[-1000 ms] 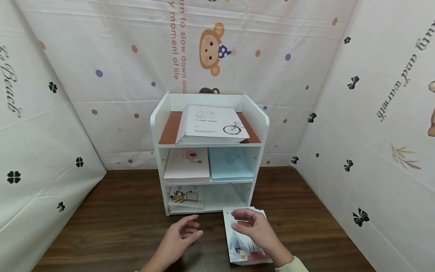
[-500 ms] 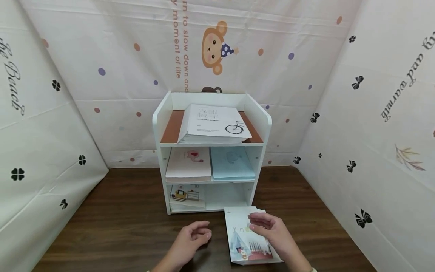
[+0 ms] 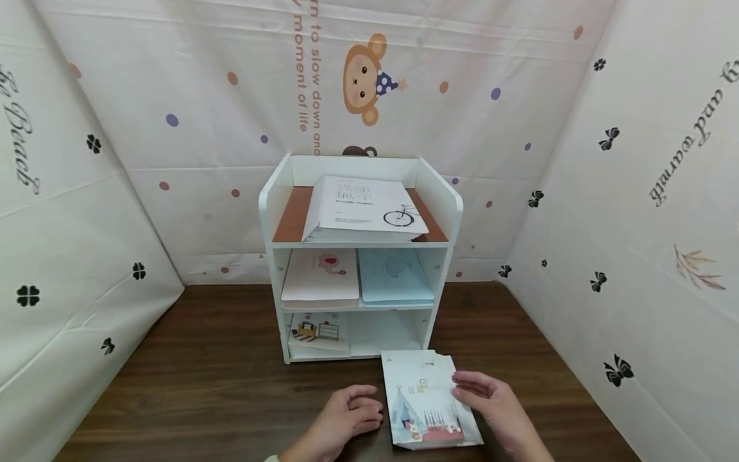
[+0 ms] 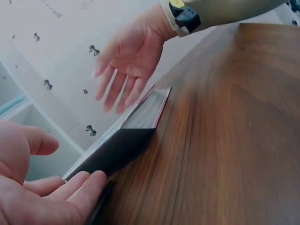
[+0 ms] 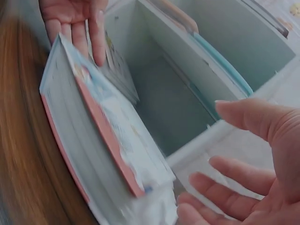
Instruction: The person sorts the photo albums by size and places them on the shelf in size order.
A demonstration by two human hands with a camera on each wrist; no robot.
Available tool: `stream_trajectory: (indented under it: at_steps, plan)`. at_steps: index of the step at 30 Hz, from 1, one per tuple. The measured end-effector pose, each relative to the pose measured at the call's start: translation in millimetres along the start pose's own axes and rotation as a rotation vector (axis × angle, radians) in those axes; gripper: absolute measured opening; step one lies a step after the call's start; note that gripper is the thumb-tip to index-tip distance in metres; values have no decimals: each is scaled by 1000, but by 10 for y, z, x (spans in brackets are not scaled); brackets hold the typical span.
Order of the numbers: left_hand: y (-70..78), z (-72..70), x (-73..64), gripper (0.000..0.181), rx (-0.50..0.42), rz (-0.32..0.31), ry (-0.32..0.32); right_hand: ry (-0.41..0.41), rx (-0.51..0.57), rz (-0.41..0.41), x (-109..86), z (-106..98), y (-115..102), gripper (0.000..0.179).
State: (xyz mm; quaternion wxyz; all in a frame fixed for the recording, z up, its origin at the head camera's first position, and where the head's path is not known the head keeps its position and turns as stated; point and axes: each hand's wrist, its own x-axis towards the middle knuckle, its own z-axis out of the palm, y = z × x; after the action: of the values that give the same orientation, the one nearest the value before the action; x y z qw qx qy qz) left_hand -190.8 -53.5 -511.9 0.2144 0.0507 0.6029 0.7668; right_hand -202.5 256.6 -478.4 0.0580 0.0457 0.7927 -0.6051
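Note:
A thick book (image 3: 418, 401) with a tent drawing on its pale cover lies on the table, in front of the shelf's lower right. My left hand (image 3: 349, 417) is beside its left edge, fingers relaxed and holding nothing. At the book's right edge is my right hand (image 3: 491, 404), fingertips close to the cover's side and loosely bent. In the left wrist view the fingertips of my left hand (image 4: 51, 187) are right by the book's dark side (image 4: 117, 150). The right wrist view shows the book's page edges and red trim (image 5: 101, 126), with my right hand (image 5: 253, 183) spread beside it.
A white three-level shelf (image 3: 453, 212) stands behind the book. Its top bears a stack of white books (image 3: 369, 205); the middle, pink books (image 3: 320, 276) and blue books (image 3: 395, 276); the bottom left, an illustrated book (image 3: 317, 332). Printed cloth walls (image 3: 577, 160) surround the wooden table (image 3: 190, 385).
Both hands have moved to the right and toward me. My right hand has gone from over the book to its right edge, my left hand nearer its left edge. The book stays in place.

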Motion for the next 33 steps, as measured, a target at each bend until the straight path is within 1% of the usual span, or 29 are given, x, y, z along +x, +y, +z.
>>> stream_trajectory:
  at_steps: [2, 5, 8, 10, 14, 20, 25, 29, 33]
  plan:
    - [-17, 41, 22, 51, -16, -14, 11, 31, -45, 18, -5, -47, 23, 47]
    - [-51, 107, 50, 51, -27, -16, 18, 68, -126, 52, -7, -115, 45, 50]
    - [-84, 161, 73, 49, -29, -10, 22, 66, -190, 84, 0, -176, 56, 53]
    - [-103, 181, 88, 47, -30, -5, 18, 54, -208, 97, 8, -207, 62, 54]
    - [-130, 205, 112, 42, -34, -1, 2, 30, -181, 122, 28, -235, 54, 58]
    - [-123, 237, 149, 41, -21, -19, -8, 18, -138, 152, 67, -212, 21, 64]
    - [-128, 259, 181, 43, -7, -20, -3, -18, -104, 139, 69, -201, 1, 63]
    - [-146, 274, 207, 44, -3, -12, 3, -25, -91, 131, 78, -181, -22, 63]
    - [-133, 284, 222, 43, 13, -14, 23, -43, -72, 146, 105, -169, -30, 66]
